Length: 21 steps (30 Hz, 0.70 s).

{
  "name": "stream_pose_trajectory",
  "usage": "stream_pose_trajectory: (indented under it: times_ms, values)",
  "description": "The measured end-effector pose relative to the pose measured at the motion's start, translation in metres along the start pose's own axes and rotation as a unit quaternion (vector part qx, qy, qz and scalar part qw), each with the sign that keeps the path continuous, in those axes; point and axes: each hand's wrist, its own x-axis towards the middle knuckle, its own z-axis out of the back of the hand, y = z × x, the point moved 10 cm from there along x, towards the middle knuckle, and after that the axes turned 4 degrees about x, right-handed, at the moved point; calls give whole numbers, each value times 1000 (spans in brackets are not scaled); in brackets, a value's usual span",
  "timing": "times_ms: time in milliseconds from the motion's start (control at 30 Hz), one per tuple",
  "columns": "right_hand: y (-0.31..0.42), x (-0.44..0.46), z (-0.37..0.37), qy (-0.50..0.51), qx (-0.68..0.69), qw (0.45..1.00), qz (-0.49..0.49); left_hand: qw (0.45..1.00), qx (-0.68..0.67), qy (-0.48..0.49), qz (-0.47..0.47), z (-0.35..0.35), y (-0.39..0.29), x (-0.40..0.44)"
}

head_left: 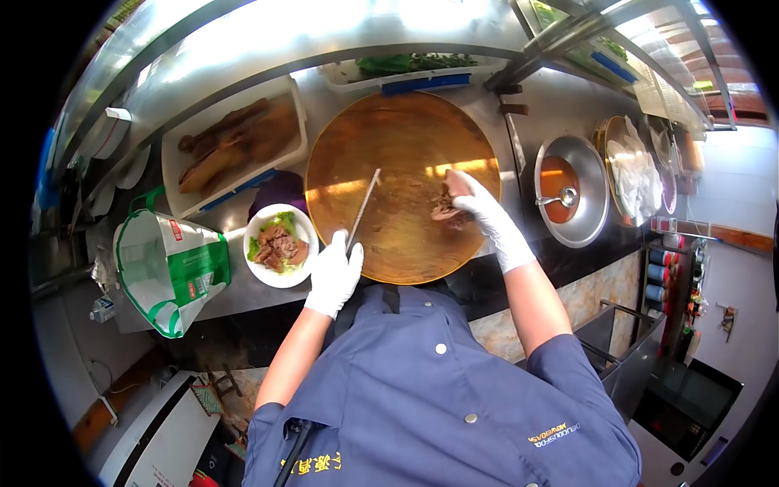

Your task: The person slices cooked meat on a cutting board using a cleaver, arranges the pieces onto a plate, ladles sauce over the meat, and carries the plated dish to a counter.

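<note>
The metal surface (568, 101) is carrying a broad round board (381, 134), with a bowl (278, 281) of cut meat sitting just beside it. The left hand (334, 274) is gripping a knife (364, 203) over the board. The right hand (487, 214) is holding a meat chunk (446, 211) at the board's right; it is probably proving soft, light and slippery, best pinched broadly across its top.

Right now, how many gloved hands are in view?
2: the white-gloved left hand gripping a thin metal knife, and the white-gloved right hand holding brown meat over the round wooden board.
</note>
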Motion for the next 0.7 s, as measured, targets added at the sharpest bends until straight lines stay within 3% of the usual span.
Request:
stream_pose_trajectory:
  times_ms: [33,67,133,167,267,333,400,467,500,600,700]
  values:
    - [4,-10,-3,24,129,991,-2,998,3,-50,-43,-6,-9,4]
    - [9,-20,-6,48,257,965,-2,996,34,-40,-67,-21,-13,11]
    - [18,-36,-15,79,364,928,6,988,97,-21,-116,-45,-21,27]
    - [21,-41,-16,94,416,904,11,990,107,45,-79,-67,-13,37]
    - [12,-48,-14,121,447,886,18,980,170,58,-91,-68,-38,42]
    - [16,-51,-12,124,345,930,35,996,40,42,-73,-43,-79,47]
    - [14,-49,-13,128,253,957,52,947,-264,181,41,-54,-111,55]
    - [10,-42,-13,133,169,974,73,963,-189,190,-34,-49,-151,63]
    - [10,-43,-14,144,142,976,74,952,-182,241,-52,-55,-167,64]
    - [11,-43,-14,146,42,984,95,917,-234,320,35,-81,-165,65]
    - [-7,-39,-5,157,56,983,73,867,-349,351,58,-98,-169,57]
